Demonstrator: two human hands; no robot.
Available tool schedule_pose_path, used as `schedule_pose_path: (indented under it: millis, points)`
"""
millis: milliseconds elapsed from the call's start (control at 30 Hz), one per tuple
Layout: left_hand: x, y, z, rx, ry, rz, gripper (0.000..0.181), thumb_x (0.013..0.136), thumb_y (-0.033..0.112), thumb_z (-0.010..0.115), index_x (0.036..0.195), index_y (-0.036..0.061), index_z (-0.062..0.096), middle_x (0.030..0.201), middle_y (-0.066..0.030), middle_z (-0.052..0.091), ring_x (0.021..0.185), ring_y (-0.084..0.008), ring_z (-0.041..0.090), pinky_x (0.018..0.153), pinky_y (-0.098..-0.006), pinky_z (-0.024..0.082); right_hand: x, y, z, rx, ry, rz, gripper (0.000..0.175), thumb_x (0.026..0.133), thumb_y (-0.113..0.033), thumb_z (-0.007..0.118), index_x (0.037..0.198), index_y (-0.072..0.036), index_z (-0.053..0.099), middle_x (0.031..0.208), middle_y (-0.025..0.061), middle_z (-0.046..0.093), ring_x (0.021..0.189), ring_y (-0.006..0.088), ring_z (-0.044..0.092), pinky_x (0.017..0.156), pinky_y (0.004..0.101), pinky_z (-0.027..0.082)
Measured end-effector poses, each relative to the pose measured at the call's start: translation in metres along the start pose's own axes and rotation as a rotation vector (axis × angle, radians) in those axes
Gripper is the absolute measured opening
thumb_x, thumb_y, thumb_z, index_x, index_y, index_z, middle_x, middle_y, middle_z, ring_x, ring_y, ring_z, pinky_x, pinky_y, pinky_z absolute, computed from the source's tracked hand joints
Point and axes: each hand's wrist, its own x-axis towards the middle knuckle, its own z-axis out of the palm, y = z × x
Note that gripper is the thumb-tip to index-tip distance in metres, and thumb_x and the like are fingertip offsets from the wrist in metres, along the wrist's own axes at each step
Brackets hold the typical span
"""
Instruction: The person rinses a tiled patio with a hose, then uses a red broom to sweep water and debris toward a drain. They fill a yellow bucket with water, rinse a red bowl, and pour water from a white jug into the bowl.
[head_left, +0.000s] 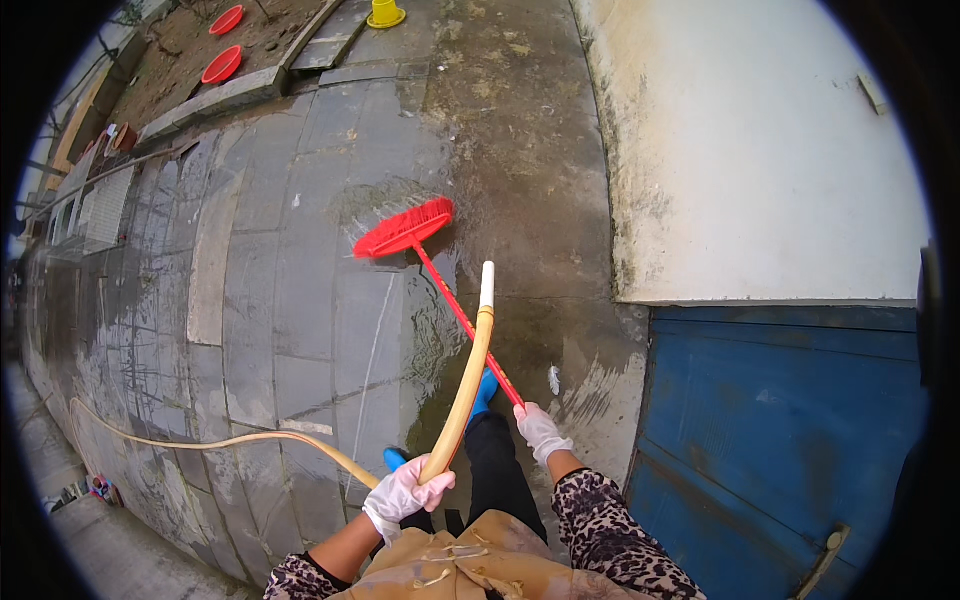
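My left hand (406, 493), in a thin whitish glove, is closed around a yellow hose (466, 405) that rises from it and ends in a white pipe tip (488, 283). Behind the hand the hose trails over the paving to the left. My right hand (538, 430), gloved alike, grips the red handle of a push broom (405, 229). Its red bristle head lies on the wet ground ahead, with water spread around it. In this view the hose crosses in front of the broom handle. A thin white line of water or hose lies across the slabs.
A white wall (750, 150) and a blue metal door (772, 420) stand on the right. A white feather (554, 379) lies near my right hand. Two red basins (222, 64) rest on soil behind a concrete curb (217, 103), and a yellow feeder (385, 13) stands at the top.
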Motion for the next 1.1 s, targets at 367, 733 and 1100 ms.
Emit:
schedule_pose_path:
  millis: [367, 733, 1100]
  points:
    - [0.084, 0.041, -0.012, 0.292, 0.254, -0.147, 0.025, 0.087, 0.028, 0.077, 0.082, 0.0098, 0.061, 0.061, 0.0025, 0.059, 0.051, -0.0082, 0.056, 0.050, -0.0242, 0.044, 0.054, 0.051, -0.089, 0.140, -0.047, 0.182, 0.057, 0.100, -0.052, 0.042, 0.116, -0.003, 0.064, 0.115, 0.0271, 0.065, 0.109, 0.0456, 0.060, 0.091, 0.0514, 0.049]
    - [0.206, 0.140, 0.100, 0.227, -0.163, -0.172, 0.032, 0.088, 0.035, 0.078, 0.092, 0.0100, 0.059, 0.068, 0.0047, 0.054, 0.051, -0.0055, 0.047, 0.047, -0.0236, 0.039, -0.021, 0.148, -0.163, 0.259, 0.125, 0.250, 0.051, 0.098, -0.052, 0.045, 0.098, -0.007, 0.067, 0.080, 0.0176, 0.066, 0.074, 0.0338, 0.065, 0.075, 0.0455, 0.051]
    - [0.352, 0.255, 0.093, 0.232, -0.119, -0.203, 0.025, 0.091, 0.027, 0.076, 0.088, 0.0107, 0.057, 0.071, 0.0071, 0.053, 0.053, -0.0021, 0.043, 0.049, -0.0207, 0.035, 0.225, -0.053, -0.336, 0.365, 0.090, 0.236, 0.051, 0.103, -0.052, 0.043, 0.089, -0.006, 0.060, 0.068, 0.0029, 0.055, 0.049, 0.0186, 0.051, 0.044, 0.0344, 0.044]
